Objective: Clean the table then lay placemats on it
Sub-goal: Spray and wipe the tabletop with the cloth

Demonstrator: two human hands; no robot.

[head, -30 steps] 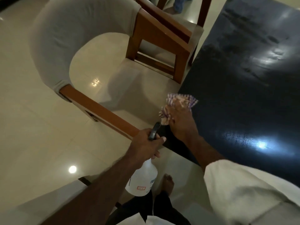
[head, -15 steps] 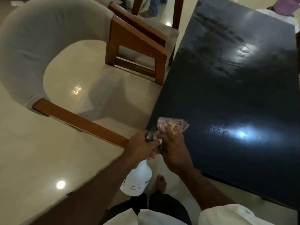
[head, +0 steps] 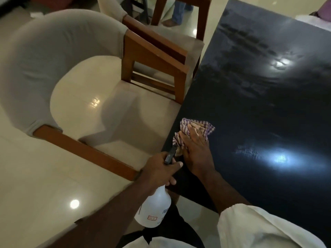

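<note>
A glossy black table (head: pixel 259 108) fills the right side, with dull smears on its far half. My right hand (head: pixel 196 149) lies flat on a purple-and-white checked cloth (head: pixel 200 125) at the table's near left corner, pressing it to the surface. My left hand (head: pixel 159 171) is just left of that corner, off the table, closed around the black trigger head of a white spray bottle (head: pixel 154 210), whose body hangs down below my fist. No placemats are visible.
A wooden armchair (head: pixel 71 77) with grey padded back and cream seat stands against the table's left edge. A second chair (head: pixel 166 43) sits behind it. Someone's legs (head: pixel 179 11) stand at the top. The floor is shiny cream tile.
My right hand with the cloth has slid forward again along the table's left edge after pulling back toward the corner. The left hand keeps holding the bottle beside it.
</note>
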